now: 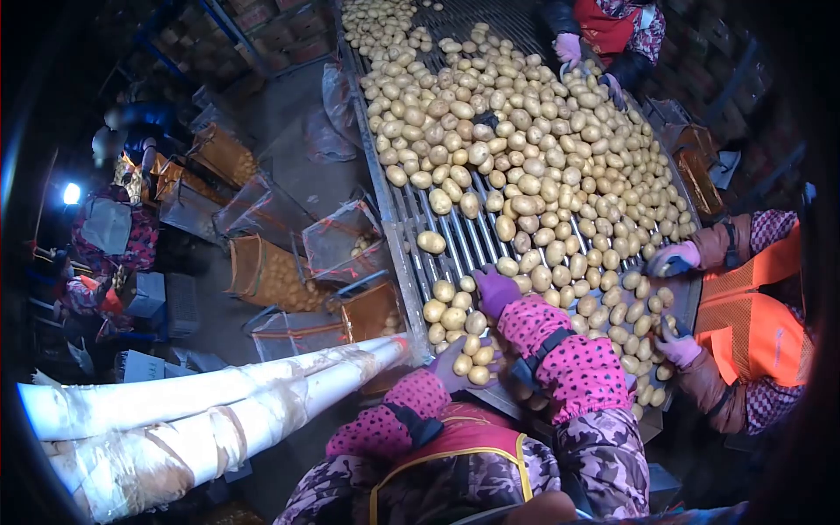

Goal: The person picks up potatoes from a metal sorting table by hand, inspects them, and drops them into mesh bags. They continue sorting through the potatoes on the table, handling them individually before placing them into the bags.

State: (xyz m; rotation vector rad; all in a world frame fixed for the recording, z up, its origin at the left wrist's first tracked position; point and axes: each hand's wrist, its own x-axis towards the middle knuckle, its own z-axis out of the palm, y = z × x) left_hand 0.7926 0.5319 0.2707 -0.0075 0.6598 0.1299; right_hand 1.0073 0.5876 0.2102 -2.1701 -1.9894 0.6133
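Note:
My left hand [446, 366], in a purple glove, is cupped around several potatoes [477, 354] at the near end of the roller table. Its fingers are partly hidden by them. Further up, my right hand [496, 290], gloved in purple too, reaches over the rollers with its fingers stretched out. It lies beside loose potatoes [444, 290] on its left and others on its right; I see no potato in its grasp. A dense layer of potatoes [542, 140] covers much of the roller table [411, 236].
A co-worker in an orange vest [748, 324] has both gloved hands at the right edge. Another person's pink-gloved hand [569, 50] is at the far end. Plastic-wrapped white tubes [227, 411] extend at left. Mesh bags of potatoes [276, 276] stand on the floor.

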